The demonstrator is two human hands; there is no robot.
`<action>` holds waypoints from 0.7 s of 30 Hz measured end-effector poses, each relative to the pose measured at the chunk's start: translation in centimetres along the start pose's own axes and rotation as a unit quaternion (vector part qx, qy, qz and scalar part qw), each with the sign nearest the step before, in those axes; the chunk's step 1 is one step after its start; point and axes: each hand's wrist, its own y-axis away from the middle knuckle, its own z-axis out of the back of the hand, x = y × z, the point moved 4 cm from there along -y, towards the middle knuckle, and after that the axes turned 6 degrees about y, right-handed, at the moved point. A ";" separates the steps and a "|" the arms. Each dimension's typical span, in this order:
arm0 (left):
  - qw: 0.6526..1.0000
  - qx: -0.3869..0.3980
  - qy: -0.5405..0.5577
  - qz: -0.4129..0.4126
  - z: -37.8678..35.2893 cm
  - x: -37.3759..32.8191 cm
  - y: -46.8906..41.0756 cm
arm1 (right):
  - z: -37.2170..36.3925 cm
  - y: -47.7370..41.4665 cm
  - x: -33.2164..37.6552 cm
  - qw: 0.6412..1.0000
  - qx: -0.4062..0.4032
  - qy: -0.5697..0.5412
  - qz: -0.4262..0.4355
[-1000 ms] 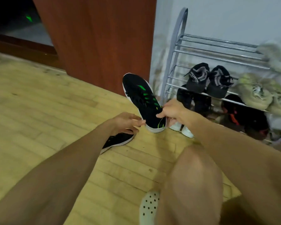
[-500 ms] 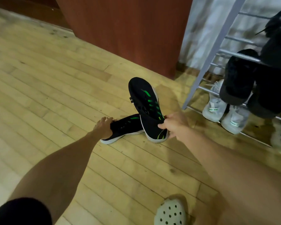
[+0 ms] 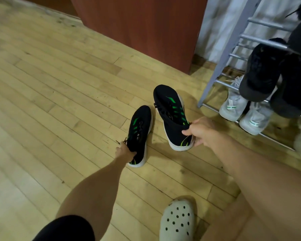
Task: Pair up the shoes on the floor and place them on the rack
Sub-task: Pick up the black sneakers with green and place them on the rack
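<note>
Two black sneakers with green stripes and white soles make a pair. My left hand (image 3: 124, 153) grips the left sneaker (image 3: 140, 131) at its heel collar; the shoe points away from me, on or just above the wooden floor. My right hand (image 3: 201, 132) pinches the heel of the right sneaker (image 3: 171, 113), which is tilted on its side, toe away. The two shoes are a short gap apart. The grey metal shoe rack (image 3: 222, 56) stands at the right.
On the rack, a pair of pale grey sneakers (image 3: 245, 113) sits on the lowest bars, with dark shoes (image 3: 262, 72) on the tier above. A red-brown cabinet (image 3: 146, 28) stands behind. My foot in a white clog (image 3: 178, 221) is at the bottom.
My left hand has taken hold of the floor sneaker and turned it toe-away, beside the other one. My right hand keeps its shoe, now lower. The camera tilted down and nearer.
</note>
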 end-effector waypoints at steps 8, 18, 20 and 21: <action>0.903 0.157 0.382 0.118 -2.3 -1.3 4.6 | 0.3 3.6 0.3 0.999 0.005 0.047 0.021; 0.841 0.168 0.515 0.007 5.6 -4.5 14.2 | 4.7 14.2 3.6 0.986 -0.103 0.060 0.114; 0.837 0.154 0.523 -0.040 8.3 -5.8 16.2 | 6.5 16.9 4.5 0.980 -0.114 0.063 0.151; 0.835 0.147 0.527 -0.065 9.7 -6.6 17.5 | 7.6 18.5 4.9 0.975 -0.129 0.063 0.168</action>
